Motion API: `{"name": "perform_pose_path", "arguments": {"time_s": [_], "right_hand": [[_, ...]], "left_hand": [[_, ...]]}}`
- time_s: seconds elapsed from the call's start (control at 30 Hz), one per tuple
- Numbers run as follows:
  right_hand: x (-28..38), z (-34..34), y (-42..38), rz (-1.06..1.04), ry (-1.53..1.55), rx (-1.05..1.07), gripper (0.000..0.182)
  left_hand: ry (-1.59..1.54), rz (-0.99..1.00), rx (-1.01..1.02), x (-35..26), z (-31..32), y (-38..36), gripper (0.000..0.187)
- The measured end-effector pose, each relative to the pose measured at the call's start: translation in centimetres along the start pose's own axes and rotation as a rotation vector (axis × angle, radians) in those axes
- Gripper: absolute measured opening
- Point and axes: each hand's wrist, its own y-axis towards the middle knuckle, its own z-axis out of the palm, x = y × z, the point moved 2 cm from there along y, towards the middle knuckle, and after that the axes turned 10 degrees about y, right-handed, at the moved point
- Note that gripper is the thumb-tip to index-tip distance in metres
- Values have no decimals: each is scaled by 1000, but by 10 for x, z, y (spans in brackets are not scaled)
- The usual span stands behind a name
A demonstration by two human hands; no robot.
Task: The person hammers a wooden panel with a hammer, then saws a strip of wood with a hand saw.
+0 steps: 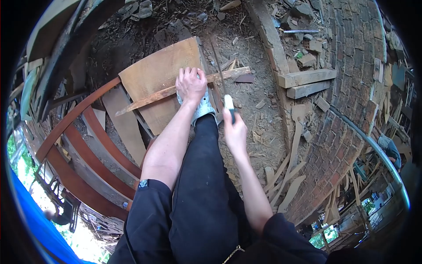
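A narrow wooden strip (151,96) lies slantwise across a plywood-like board (158,66), its right end reaching past the board's edge. My left hand (192,86) is closed over the strip with its fingers curled at the far side. Under that hand, a light blue shoe (205,108) on my foot presses at the strip. My right hand (235,130) grips the white and dark green handle of a handsaw (229,104). The saw's thin blade points away from me and crosses the strip's overhanging part, just right of the board. Whether the teeth touch the wood cannot be seen clearly.
A reddish-brown slatted wooden frame (77,130) lies on the left. To the right are a concrete ledge (270,44), two short wooden beams (307,79), a brick surface (327,163) and a metal pipe (378,149). Wood offcuts (292,193) and rubble litter the dirt ground.
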Motion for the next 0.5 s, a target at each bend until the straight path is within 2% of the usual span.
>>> {"name": "perform_pose_path", "arguments": {"time_s": [0.07,0.1,0.13,0.2,0.3,0.43,0.5], "right_hand": [[-4,-29,-54,-83,74,28,50],[-7,-45,-86,17,2,84,45],[-13,-59,-119,28,0,100,41],[-12,-82,-162,-39,-58,105,37],[-3,-78,-145,36,-80,103,40],[1,-1,-22,-43,-160,37,54],[6,12,-2,-40,-196,17,57]], "left_hand": [[25,-4,0,1,-3,9,26],[38,9,19,1,-3,9,27],[51,23,35,0,-1,10,29],[29,10,82,1,1,13,30],[8,21,127,4,6,13,31],[-8,62,91,3,2,16,29],[1,73,65,5,0,17,28]]}}
